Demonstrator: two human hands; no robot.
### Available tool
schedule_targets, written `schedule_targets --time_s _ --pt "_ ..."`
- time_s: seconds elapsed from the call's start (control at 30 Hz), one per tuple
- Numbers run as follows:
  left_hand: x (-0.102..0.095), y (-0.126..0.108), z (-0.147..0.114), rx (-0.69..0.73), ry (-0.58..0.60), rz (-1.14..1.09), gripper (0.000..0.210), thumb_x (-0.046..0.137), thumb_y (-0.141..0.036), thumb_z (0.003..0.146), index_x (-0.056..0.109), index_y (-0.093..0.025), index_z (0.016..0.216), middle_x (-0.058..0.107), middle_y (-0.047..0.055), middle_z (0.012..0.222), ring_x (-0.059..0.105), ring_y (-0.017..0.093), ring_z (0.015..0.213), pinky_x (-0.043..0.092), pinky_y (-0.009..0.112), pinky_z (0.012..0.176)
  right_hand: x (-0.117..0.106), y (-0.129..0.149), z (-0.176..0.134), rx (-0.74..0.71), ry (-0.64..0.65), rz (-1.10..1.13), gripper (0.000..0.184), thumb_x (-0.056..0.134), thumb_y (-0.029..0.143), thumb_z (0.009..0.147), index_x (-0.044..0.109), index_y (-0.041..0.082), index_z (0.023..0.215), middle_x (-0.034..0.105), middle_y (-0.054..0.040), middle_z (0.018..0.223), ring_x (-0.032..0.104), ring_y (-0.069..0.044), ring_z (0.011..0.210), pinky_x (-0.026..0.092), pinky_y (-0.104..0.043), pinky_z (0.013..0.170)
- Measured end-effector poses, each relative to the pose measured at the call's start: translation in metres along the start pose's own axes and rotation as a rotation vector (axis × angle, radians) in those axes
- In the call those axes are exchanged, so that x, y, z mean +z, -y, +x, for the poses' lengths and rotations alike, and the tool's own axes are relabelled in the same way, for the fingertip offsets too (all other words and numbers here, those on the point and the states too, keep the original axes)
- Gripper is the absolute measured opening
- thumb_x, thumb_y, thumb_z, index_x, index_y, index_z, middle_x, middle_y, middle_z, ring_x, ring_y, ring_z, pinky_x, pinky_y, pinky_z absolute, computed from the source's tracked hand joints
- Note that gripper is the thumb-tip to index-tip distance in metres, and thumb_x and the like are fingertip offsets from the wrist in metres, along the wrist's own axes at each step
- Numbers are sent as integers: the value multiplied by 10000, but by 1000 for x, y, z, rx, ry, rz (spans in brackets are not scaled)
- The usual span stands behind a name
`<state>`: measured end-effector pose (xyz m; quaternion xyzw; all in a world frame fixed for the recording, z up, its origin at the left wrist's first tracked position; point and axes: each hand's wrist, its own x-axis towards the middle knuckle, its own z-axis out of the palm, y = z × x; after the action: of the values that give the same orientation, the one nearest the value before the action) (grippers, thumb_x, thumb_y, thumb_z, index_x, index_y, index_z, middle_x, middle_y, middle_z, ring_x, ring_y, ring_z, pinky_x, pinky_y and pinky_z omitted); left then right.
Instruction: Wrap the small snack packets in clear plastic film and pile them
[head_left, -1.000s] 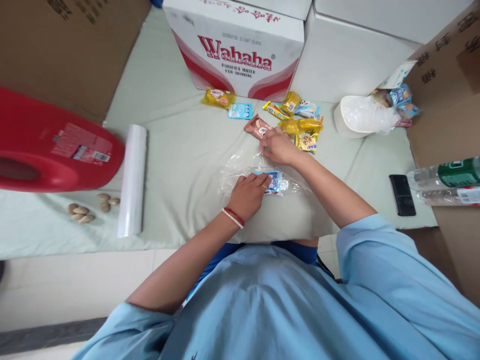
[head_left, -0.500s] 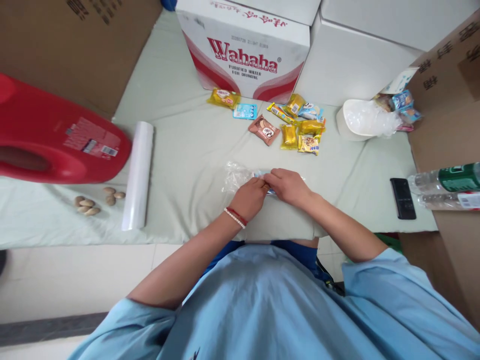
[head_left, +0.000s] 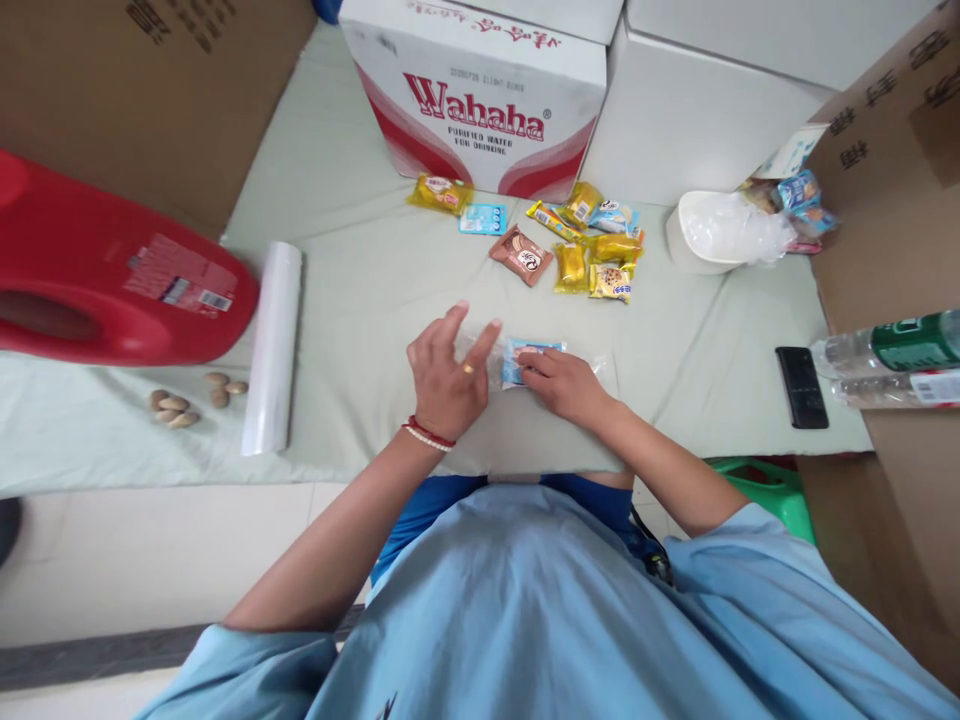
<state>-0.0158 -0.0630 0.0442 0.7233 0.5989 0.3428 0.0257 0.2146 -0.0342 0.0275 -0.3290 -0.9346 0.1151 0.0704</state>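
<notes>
My left hand (head_left: 451,372) is raised just above the left part of a clear plastic bag (head_left: 494,372), fingers spread and holding nothing. Under my right hand (head_left: 568,386) is a small blue snack packet (head_left: 513,361), lying on or in the bag; I cannot tell which. The right fingers are bent together and press on the packet's right side, hiding part of it. Beyond both hands lie a brown snack packet (head_left: 521,256) and several yellow packets (head_left: 571,268), with a light blue packet (head_left: 482,219) near them.
A white roll (head_left: 272,350), several nuts (head_left: 173,408) and a red jug (head_left: 142,270) are at the left. The Wahaba-style printed carton (head_left: 480,110) stands at the back. To the right are a white container (head_left: 684,235), a black phone (head_left: 801,387) and plastic bottles (head_left: 915,343).
My left hand has let go, moved left and spread its fingers. The right hand stays by the blue packet, which now shows more. The view has shifted slightly.
</notes>
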Motion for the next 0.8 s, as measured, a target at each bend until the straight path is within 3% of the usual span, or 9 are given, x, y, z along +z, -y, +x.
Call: schedule_targets --time_s 0.1,0.2,0.37,0.43,0.5,0.57,0.63,0.73,0.8 --pt "-1 2 4 110 124 65 271 528 -204 1013 727 -307 1166 722 101 1302 544 315 1339 328 573 1104 -2 -2 0 -22 -16 22 361 389 195 1090 727 247 1205 671 -69 1436 622 -246 1223 509 -388 959" --pt "0 18 -4 266 210 96 274 467 -186 1052 727 -271 1059 764 54 969 649 248 1081 405 495 1003 -1 -8 0 -3 -95 168 352 377 229 1098 721 230 1177 684 -91 1408 622 -238 1258 510 -402 1009" --pt "4 32 -34 474 338 147 341 400 -114 1020 721 -163 1122 752 106 968 661 245 930 514 401 826 3 -19 -2 5 -209 392 285 426 309 1085 698 223 1069 689 -142 1352 642 -248 1225 489 -464 1058" --pt "4 23 -42 427 390 149 299 450 -123 978 717 -131 1111 749 137 1047 663 266 1004 543 396 871 1 -22 -4 2 -197 380 263 531 399 1050 671 218 1179 645 -163 1410 613 -276 1266 479 -486 1084" --pt "3 8 -44 329 432 155 268 538 -195 936 699 -115 1134 727 167 1155 644 299 1116 554 405 941 -3 -21 -5 -3 -138 319 481 659 461 974 592 198 1371 576 -182 1497 570 -318 1311 470 -513 1107" --pt "1 -7 -42 207 470 195 349 591 -282 917 662 -107 1211 703 186 1208 624 330 1161 570 423 920 -6 -18 -4 57 -63 216 644 690 409 943 488 181 1510 495 -196 1579 534 -354 1331 477 -539 1101" --pt "1 -19 -37 112 507 258 427 604 -349 929 623 -103 1278 694 193 1197 623 345 1133 582 422 824 -8 -12 0 159 4 116 642 642 305 949 454 177 1549 449 -204 1616 519 -374 1325 507 -539 1055" --pt "8 -28 -26 29 533 326 432 597 -404 954 623 -111 1271 692 199 1177 631 352 1094 570 399 725 -4 -6 8 222 31 80 603 628 252 924 498 140 1503 539 -234 1518 551 -380 1252 524 -525 1015" --pt "16 -27 -18 -44 525 307 317 544 -315 977 652 -131 1212 709 188 1133 663 332 1051 562 376 708 0 -5 12 197 -18 141 583 637 264 909 521 128 1465 626 -224 1395 587 -365 1191 515 -519 1024"
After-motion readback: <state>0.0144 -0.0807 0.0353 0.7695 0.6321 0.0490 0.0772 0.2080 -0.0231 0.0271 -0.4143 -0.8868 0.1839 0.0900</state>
